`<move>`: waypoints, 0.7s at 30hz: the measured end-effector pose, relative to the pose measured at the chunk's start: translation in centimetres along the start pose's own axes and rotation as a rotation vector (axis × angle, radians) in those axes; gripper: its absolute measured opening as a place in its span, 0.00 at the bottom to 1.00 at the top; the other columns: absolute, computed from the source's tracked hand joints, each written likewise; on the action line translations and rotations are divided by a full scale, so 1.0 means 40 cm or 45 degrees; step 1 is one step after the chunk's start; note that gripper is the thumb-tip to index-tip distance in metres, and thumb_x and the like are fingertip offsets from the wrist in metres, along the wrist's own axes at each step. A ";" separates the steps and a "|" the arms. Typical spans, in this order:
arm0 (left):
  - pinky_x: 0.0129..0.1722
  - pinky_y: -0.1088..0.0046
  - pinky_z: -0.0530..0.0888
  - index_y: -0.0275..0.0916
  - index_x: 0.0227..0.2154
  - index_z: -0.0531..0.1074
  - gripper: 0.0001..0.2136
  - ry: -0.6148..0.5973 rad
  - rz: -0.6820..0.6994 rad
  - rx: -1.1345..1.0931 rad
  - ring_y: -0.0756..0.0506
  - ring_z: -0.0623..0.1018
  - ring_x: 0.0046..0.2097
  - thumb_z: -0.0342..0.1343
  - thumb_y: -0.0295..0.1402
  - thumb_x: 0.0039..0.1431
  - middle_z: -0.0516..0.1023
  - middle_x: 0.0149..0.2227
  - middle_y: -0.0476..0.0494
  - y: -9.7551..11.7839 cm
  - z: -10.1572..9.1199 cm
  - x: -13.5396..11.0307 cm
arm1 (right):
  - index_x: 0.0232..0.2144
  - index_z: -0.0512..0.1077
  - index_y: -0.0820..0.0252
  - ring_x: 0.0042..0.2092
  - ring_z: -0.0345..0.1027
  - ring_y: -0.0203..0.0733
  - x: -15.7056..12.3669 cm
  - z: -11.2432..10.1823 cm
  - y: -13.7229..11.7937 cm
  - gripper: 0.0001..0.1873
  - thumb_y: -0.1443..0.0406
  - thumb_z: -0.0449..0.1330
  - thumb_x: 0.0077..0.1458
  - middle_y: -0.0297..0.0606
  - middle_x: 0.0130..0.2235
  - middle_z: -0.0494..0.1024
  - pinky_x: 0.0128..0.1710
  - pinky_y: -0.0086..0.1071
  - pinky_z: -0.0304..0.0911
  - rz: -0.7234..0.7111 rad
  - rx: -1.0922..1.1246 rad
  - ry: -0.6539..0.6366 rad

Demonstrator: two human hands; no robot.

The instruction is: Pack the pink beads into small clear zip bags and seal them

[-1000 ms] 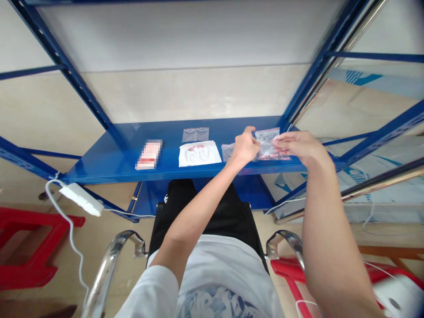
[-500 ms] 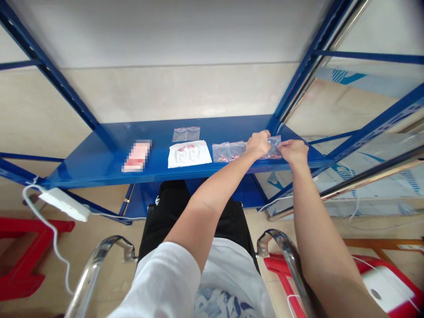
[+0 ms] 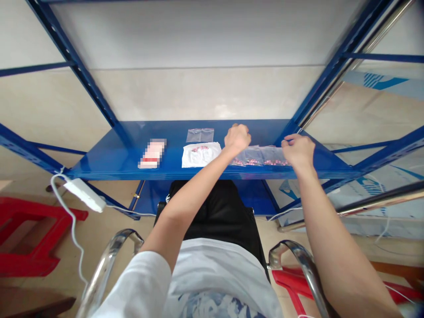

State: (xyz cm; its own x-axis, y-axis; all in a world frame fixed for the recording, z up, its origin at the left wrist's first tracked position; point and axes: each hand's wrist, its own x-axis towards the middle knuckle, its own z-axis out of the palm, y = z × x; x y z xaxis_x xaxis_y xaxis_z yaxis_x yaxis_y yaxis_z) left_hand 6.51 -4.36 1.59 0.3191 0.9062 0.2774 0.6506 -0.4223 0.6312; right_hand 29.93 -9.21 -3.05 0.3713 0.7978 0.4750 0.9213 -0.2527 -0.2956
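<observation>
My left hand [image 3: 237,138] is raised over the shelf, between a white cloth and a row of small clear zip bags. Its fingers are loosely bent and slightly apart, with nothing visible in them. Pink beads show in the low part of the middle bag [image 3: 253,156] and the right bag [image 3: 274,157]; another bag at the left end is partly behind my left wrist. At the right bag's edge my right hand [image 3: 299,152] has loosely curled fingers, thumb and forefinger apart. More pink beads [image 3: 200,148] lie on the white cloth [image 3: 198,160].
Flat clear zip bags [image 3: 200,135] lie behind the cloth on the blue shelf [image 3: 172,170]. A blurred pink-and-white item [image 3: 151,153] lies to the left. Blue uprights [image 3: 89,88] frame the shelf. A white power strip [image 3: 84,194] hangs at the front left; metal armrests [image 3: 124,238] flank me.
My left hand has let go of the right bag and moved left, toward the cloth. My right hand has loosened beside that bag. The bags lie in a row; the view has shifted.
</observation>
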 end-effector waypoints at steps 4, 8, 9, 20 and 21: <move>0.60 0.62 0.75 0.36 0.52 0.82 0.15 0.055 -0.251 0.269 0.36 0.78 0.61 0.54 0.25 0.69 0.79 0.60 0.29 -0.165 -0.135 0.019 | 0.57 0.81 0.60 0.58 0.71 0.63 -0.018 0.009 -0.259 0.21 0.62 0.56 0.69 0.57 0.55 0.81 0.60 0.54 0.65 -0.249 0.083 -0.135; 0.60 0.60 0.74 0.34 0.55 0.80 0.15 0.016 -0.436 0.459 0.34 0.75 0.64 0.56 0.30 0.72 0.78 0.61 0.26 -0.271 -0.203 0.035 | 0.61 0.80 0.57 0.61 0.69 0.61 0.001 0.070 -0.480 0.23 0.64 0.54 0.71 0.50 0.60 0.81 0.65 0.53 0.62 -0.544 0.098 -0.445; 0.61 0.59 0.74 0.35 0.56 0.79 0.15 -0.004 -0.439 0.497 0.34 0.73 0.65 0.57 0.31 0.71 0.77 0.62 0.26 -0.285 -0.210 0.039 | 0.62 0.80 0.56 0.63 0.68 0.61 0.011 0.088 -0.518 0.23 0.64 0.54 0.72 0.49 0.61 0.81 0.66 0.53 0.61 -0.563 0.091 -0.513; 0.64 0.61 0.71 0.33 0.60 0.77 0.20 -0.099 -0.307 0.635 0.33 0.66 0.68 0.65 0.33 0.67 0.72 0.66 0.26 -0.327 -0.182 0.080 | 0.54 0.83 0.64 0.66 0.65 0.67 0.065 0.186 -0.613 0.18 0.67 0.64 0.64 0.60 0.58 0.81 0.63 0.54 0.66 -0.424 -0.046 -0.719; 0.64 0.61 0.71 0.33 0.59 0.78 0.18 -0.096 -0.296 0.632 0.34 0.66 0.68 0.62 0.31 0.68 0.73 0.65 0.27 -0.322 -0.178 0.079 | 0.54 0.83 0.64 0.66 0.66 0.67 0.065 0.187 -0.608 0.18 0.67 0.64 0.64 0.60 0.58 0.81 0.63 0.54 0.66 -0.414 -0.046 -0.715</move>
State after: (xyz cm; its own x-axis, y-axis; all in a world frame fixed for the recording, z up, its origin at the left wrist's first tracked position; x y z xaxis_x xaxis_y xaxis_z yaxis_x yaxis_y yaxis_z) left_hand -5.76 4.09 -0.51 0.1648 0.9805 0.1075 0.9508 -0.1869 0.2472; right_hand 7.61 3.10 -0.83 -0.0354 0.9990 0.0273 0.9834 0.0397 -0.1770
